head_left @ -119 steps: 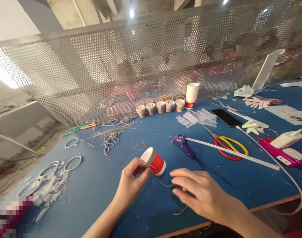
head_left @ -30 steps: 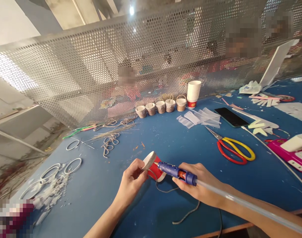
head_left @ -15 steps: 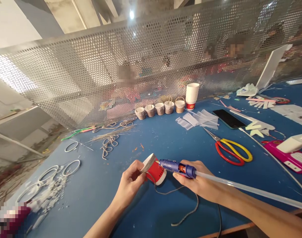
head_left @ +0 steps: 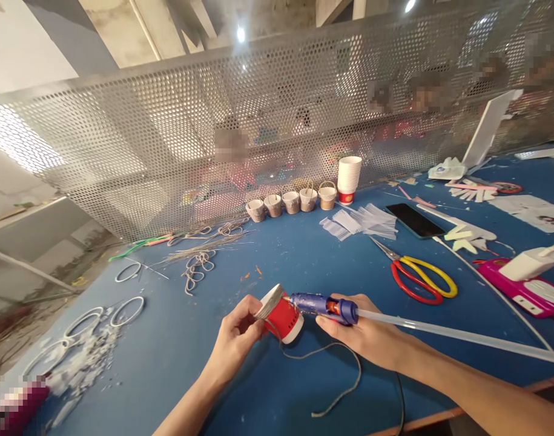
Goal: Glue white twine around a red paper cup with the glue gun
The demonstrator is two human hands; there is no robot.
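My left hand point(head_left: 241, 330) grips a red and white paper cup point(head_left: 283, 318) by its rim, the cup tilted with its mouth toward the upper left. Grey cord is wound around the upper part of the cup, and its loose end point(head_left: 344, 387) trails over the blue table. My right hand point(head_left: 365, 327) is closed around a blue glue gun point(head_left: 322, 306) with a long clear glue stick point(head_left: 440, 330) sticking out of its back. The gun's nozzle points left and is at the cup's side, just below the wound cord; whether it touches is too small to tell.
Small cord-covered baskets point(head_left: 291, 202) and stacked cups point(head_left: 349, 180) stand by the perforated metal screen point(head_left: 168, 145). Scissors point(head_left: 417, 278), a phone point(head_left: 415, 220) and a pink power strip point(head_left: 526, 290) lie right. Cord point(head_left: 197, 269), white rings point(head_left: 128, 310) and scraps lie left on the blue table point(head_left: 168, 363).
The view has shifted slightly. The cup is tilted a little differently, and the glue gun's nozzle remains at its side. Both hands keep their holds.
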